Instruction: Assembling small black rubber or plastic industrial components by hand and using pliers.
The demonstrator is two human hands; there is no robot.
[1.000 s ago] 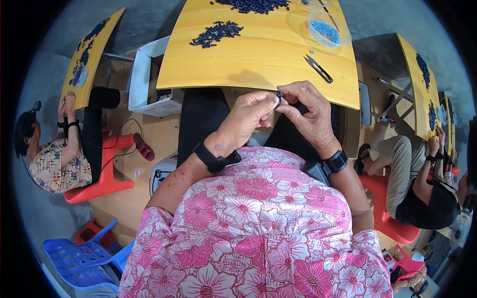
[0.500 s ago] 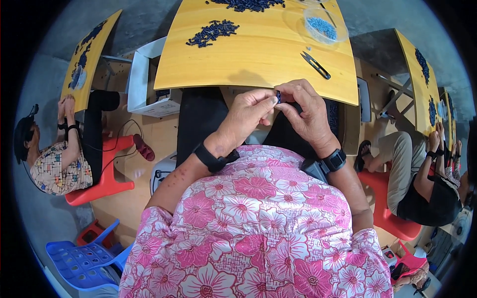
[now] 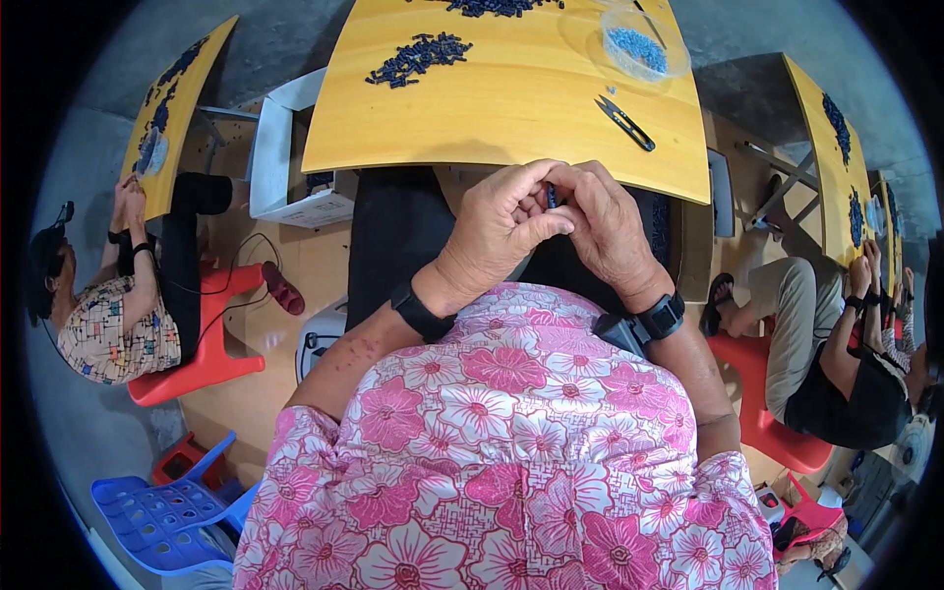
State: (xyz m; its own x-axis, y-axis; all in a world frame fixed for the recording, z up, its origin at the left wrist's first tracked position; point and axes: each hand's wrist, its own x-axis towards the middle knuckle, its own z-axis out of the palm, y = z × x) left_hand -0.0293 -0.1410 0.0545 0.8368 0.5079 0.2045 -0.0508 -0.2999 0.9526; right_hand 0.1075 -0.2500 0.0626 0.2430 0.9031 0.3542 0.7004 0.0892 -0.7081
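Observation:
Just off the near edge of the table, my two hands meet around a small dark blue piece [image 3: 552, 196], short and tube-like. My left hand [image 3: 503, 218] has its fingers curled over the piece, and its thumb reaches across toward the other hand. My right hand [image 3: 612, 228] is closed, its fingertips pressed on the same piece from the right. Fingers cover most of it, so its details are hidden. On the yellow table [image 3: 492, 118], a pile of similar dark blue pieces [image 3: 421, 59] lies beyond my left hand. Black thread snips [image 3: 625, 123] lie beyond my right hand.
A clear round tub [image 3: 644, 47] of light blue bits stands at the far right of the table. Another dark pile [image 3: 497, 7] lies at the far edge. An open white carton [image 3: 295, 182] stands below left. People sit at tables on both sides, near a blue chair [image 3: 162, 506].
My left hand has turned and moved right, its thumb now crossing toward my right hand. Both hands are closer together, covering more of the piece. The person at left has shifted their hands slightly.

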